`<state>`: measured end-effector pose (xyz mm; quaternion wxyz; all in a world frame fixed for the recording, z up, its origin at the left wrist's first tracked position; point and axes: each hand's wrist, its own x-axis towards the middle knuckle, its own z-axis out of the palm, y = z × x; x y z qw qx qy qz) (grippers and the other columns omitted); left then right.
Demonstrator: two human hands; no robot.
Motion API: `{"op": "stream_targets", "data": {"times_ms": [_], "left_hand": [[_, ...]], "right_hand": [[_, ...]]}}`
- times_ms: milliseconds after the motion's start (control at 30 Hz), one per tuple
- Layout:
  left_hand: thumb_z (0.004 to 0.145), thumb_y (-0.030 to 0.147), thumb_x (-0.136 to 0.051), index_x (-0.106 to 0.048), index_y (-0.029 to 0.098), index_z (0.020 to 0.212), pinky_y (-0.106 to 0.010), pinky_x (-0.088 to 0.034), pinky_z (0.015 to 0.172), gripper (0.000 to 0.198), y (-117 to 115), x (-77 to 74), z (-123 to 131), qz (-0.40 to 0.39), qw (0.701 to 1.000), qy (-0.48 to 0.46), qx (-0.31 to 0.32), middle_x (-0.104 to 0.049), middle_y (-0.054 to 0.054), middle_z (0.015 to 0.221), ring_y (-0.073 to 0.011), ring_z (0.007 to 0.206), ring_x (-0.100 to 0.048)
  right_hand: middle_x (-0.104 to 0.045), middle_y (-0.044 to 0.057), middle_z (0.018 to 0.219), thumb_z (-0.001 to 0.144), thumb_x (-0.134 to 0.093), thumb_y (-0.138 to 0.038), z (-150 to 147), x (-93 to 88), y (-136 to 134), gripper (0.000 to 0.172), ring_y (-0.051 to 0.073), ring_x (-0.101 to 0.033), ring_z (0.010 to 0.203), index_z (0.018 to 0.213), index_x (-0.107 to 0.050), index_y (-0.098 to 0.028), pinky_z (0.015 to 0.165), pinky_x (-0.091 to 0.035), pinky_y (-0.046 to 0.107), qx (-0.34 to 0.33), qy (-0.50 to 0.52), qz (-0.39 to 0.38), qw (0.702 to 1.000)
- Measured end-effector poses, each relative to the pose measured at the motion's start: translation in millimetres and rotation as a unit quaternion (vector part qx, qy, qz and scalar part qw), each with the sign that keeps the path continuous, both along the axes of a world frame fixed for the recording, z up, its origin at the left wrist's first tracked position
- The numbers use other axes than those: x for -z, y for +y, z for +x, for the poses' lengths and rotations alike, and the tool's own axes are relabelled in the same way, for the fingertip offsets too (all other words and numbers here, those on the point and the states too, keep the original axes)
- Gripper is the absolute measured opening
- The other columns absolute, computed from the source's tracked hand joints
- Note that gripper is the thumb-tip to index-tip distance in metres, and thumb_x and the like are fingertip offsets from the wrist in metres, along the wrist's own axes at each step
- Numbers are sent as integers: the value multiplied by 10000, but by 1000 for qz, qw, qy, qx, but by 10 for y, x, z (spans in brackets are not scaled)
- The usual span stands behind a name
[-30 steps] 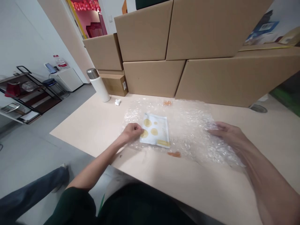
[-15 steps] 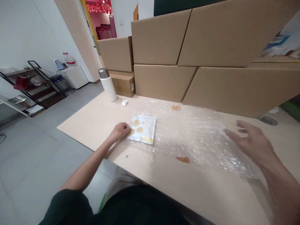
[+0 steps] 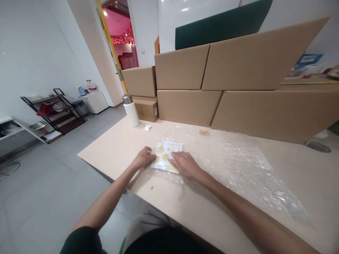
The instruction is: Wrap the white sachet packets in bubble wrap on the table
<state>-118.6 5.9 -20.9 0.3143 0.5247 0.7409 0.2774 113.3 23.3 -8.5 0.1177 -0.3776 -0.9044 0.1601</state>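
A flat white packet with yellow circles (image 3: pixel 162 157) lies on a sheet of clear bubble wrap (image 3: pixel 227 169) spread over the table. At the packet's left edge is my left hand (image 3: pixel 144 157), fingers curled and thumb on the edge; whether the wrap is also pinched there I cannot tell. My right hand (image 3: pixel 187 165) rests on the packet's right side with its fingers apart, hiding part of that side.
A white flask with a metal lid (image 3: pixel 131 112) and a crumpled white scrap (image 3: pixel 147 128) stand at the back left of the table (image 3: pixel 106 151). Stacked cardboard boxes (image 3: pixel 188 107) line its far side. Brown tape (image 3: pixel 203 132) sticks to the wrap.
My right hand has come left from the wrap's right end onto the packet. My left hand stays at the packet's left edge. The view has tilted up.
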Motion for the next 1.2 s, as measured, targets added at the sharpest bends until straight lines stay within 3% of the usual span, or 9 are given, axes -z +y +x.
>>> {"op": "stream_targets", "data": {"times_ms": [200, 367, 467, 533, 633, 767, 900, 1100, 1200], "left_hand": [[742, 356, -670, -505, 176, 745, -198, -345, 512, 244, -52, -283, 237, 35, 990, -125, 51, -488, 54, 595, -78, 517, -452], [870, 655, -505, -602, 195, 979, -287, -476, 770, 482, -101, -536, 777, 82, 955, -223, 177, -630, -56, 1030, -179, 917, -595], [928, 684, -341, -676, 201, 1044, -389, -444, 937, 599, -48, -525, 1119, 91, 950, -145, 262, -596, -99, 1208, -262, 1120, -539], [957, 649, -275, -713, 203, 1018, -446, -372, 1027, 628, 12, -453, 1297, 99, 940, -54, 323, -608, -109, 1167, -303, 1197, -480], [968, 630, -233, -733, 249, 1048, -531, -314, 1048, 634, 88, -328, 1466, 75, 919, 78, 378, -591, -110, 1158, -343, 1218, -431], [964, 620, -286, -679, 333, 1217, -555, -340, 1005, 549, 103, -244, 1572, 55, 903, 195, 378, -504, -101, 1282, -350, 1181, -446], [975, 515, -364, -672, 340, 1218, -537, -357, 1010, 431, 82, -185, 1584, 69, 897, 216, 380, -496, -87, 1310, -336, 1208, -447], [803, 386, -667, -498, 159, 1375, -506, -389, 1023, 637, 61, -44, 1312, 117, 988, -21, 97, -477, -175, 1311, -343, 1236, -479], [790, 435, -692, -388, 128, 1406, -391, -480, 871, 753, 18, -103, 1216, 39, 962, -267, 36, -582, -129, 1111, -248, 995, -608]], "right_hand": [[-704, 78, 950, 1001, -351, -499, 113, 50, 44, 426, 222, -625, 891, 948, -653, -203, 831, -440, 341, 39, 179, -144, 973], [-720, 73, 968, 909, -450, -645, 373, 113, 31, 512, 224, -630, 902, 993, -693, -203, 830, -480, 352, 73, 434, -408, 800], [-724, 74, 876, 889, -495, -596, 554, 115, -3, 438, 234, -643, 831, 972, -700, -218, 756, -510, 360, 122, 495, -508, 694], [-710, 74, 781, 852, -554, -548, 702, 126, -26, 371, 238, -641, 773, 911, -703, -214, 699, -513, 358, 167, 504, -524, 666], [-678, 73, 704, 794, -627, -468, 962, 155, -61, 289, 232, -626, 714, 786, -683, -184, 668, -504, 354, 218, 484, -478, 700], [-688, 81, 914, 800, -599, -348, 1196, 173, -86, 200, 229, -627, 833, 873, -684, -182, 796, -495, 371, 271, 390, -206, 856], [-645, 142, 1154, 918, -453, -318, 1092, 179, -38, 284, 257, -584, 1084, 1074, -635, -164, 966, -432, 404, 198, 259, -10, 945], [-673, 93, 924, 1037, -249, -404, 843, 78, 43, 425, 228, -612, 935, 941, -600, -185, 896, -417, 385, 196, 99, -60, 974], [-682, 93, 935, 1009, -283, -549, 864, -17, 30, 483, 271, -615, 967, 949, -613, -201, 905, -402, 446, 228, 74, -84, 967]]}}
